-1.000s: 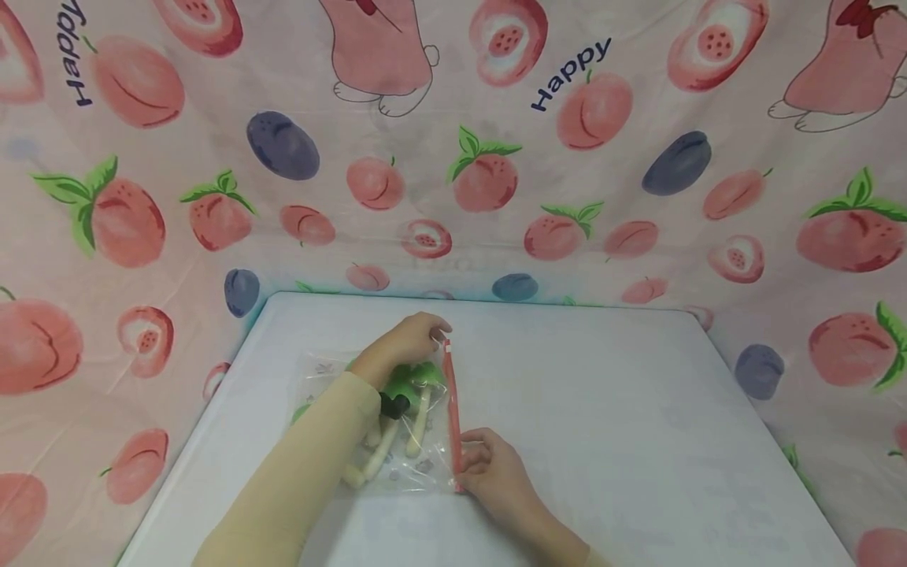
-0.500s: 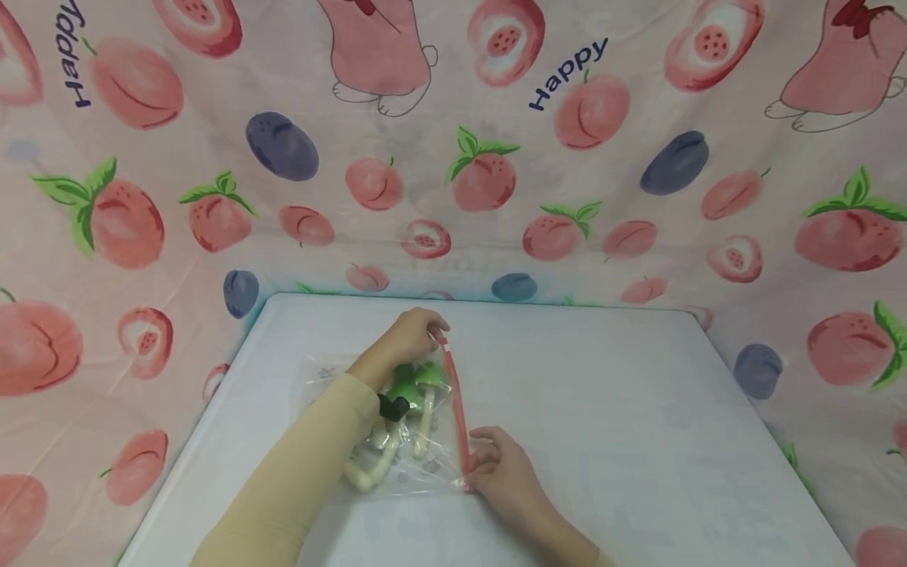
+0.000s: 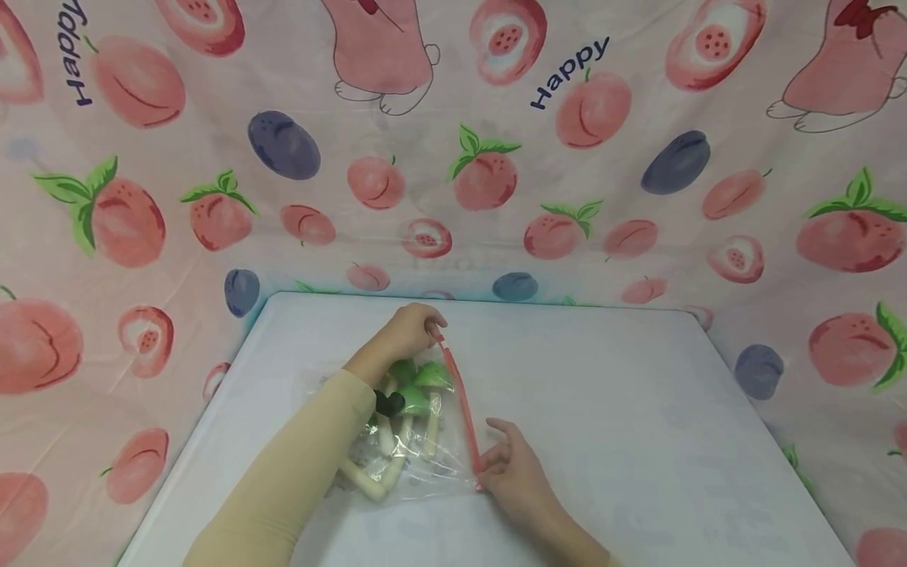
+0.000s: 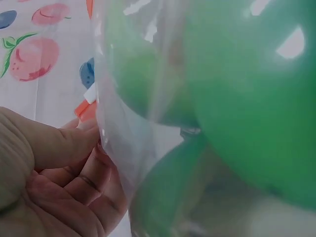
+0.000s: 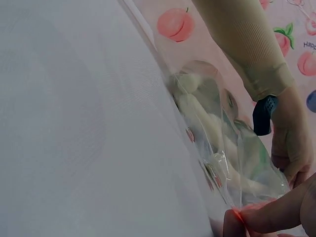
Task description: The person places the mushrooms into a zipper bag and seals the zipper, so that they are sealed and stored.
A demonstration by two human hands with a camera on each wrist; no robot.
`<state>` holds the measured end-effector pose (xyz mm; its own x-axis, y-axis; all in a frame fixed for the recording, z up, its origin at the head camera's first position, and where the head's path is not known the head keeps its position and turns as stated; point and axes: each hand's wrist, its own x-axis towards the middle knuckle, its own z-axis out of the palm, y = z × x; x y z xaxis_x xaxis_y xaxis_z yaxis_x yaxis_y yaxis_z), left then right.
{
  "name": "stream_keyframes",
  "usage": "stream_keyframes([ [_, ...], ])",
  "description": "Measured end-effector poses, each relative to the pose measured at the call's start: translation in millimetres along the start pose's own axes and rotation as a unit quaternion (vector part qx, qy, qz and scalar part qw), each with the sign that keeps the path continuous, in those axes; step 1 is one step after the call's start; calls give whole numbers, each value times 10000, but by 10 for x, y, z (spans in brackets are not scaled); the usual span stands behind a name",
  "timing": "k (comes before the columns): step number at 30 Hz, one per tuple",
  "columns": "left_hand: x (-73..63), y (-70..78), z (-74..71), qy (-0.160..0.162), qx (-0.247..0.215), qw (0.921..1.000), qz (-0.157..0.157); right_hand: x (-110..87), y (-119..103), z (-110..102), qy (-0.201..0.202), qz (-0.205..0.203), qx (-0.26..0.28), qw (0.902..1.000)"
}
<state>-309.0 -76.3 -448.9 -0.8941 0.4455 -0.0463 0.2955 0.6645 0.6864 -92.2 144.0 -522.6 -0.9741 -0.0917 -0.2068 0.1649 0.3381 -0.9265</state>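
Note:
A clear zip bag with a red zip strip holds several green-capped, pale-stemmed mushrooms that look like toys. At the strip's far end, my left hand pinches the corner between thumb and fingers. A small white piece sits on the strip just above those fingertips in the left wrist view, beside large green caps. My right hand pinches the near corner, its thumb and finger pressed on the red edge in the right wrist view. Pale stems lie inside the plastic there. My left forearm covers the bag's left part.
The bag is over a white tabletop, left of its middle. Fruit-patterned cloth hangs behind the table and along both sides. A black band is at my left wrist.
The near end of the red strip has moved right with my right hand, so the strip now slants. My left hand has shifted slightly away and left. The mushrooms have slid a little right.

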Motion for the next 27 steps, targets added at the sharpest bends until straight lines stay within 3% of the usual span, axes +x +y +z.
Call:
stream_keyframes([
  [9,-54,55,-47,43,40,9999,-113,-13,-12,-52,80,86,-158,9998],
  [27,-95,-4,-47,361,-226,9991,-49,-18,28,-137,110,100,-364,9992],
])
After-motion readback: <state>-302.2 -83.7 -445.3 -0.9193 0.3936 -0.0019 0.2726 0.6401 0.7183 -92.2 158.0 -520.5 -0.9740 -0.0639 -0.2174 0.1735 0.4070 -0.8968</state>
